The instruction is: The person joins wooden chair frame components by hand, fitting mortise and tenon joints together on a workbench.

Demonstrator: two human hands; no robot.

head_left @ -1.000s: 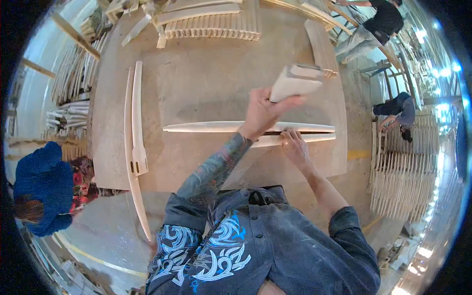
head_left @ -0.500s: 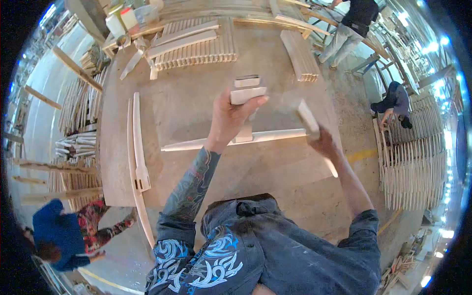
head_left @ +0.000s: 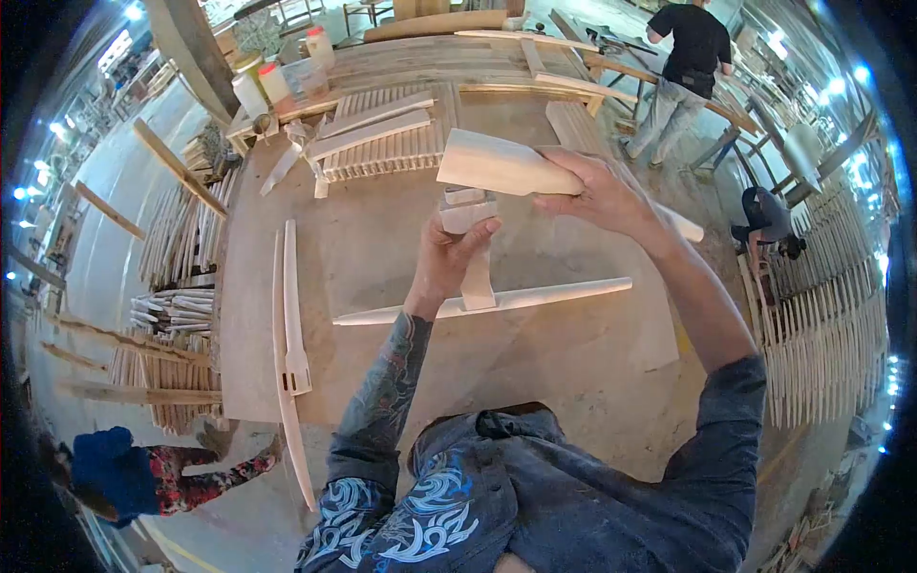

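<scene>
My left hand [head_left: 447, 253] is wrapped round the upper end of an upright wooden piece [head_left: 479, 283]. That piece stands on a long, slender wooden rail [head_left: 564, 292] lying across the table. In my right hand [head_left: 607, 196] is a pale wooden piece [head_left: 506, 164] with a broad, flat near end. Its broad end hangs just over the top of the upright piece and overlaps it in this view; its narrow end [head_left: 683, 222] sticks out to the right beyond my wrist.
Two long wooden parts [head_left: 290, 315] lie along the table's left side. Stacked slats [head_left: 382, 143] and another wood bundle [head_left: 571, 124] sit at the back, near bottles [head_left: 275, 86]. Three people [head_left: 693, 48] are around the table, and racks of wooden parts [head_left: 821, 334] stand at right.
My right hand has swung up and inward, bringing the wooden piece from the right to over the upright's top. My left hand keeps its hold. The whole view has shifted slightly.
</scene>
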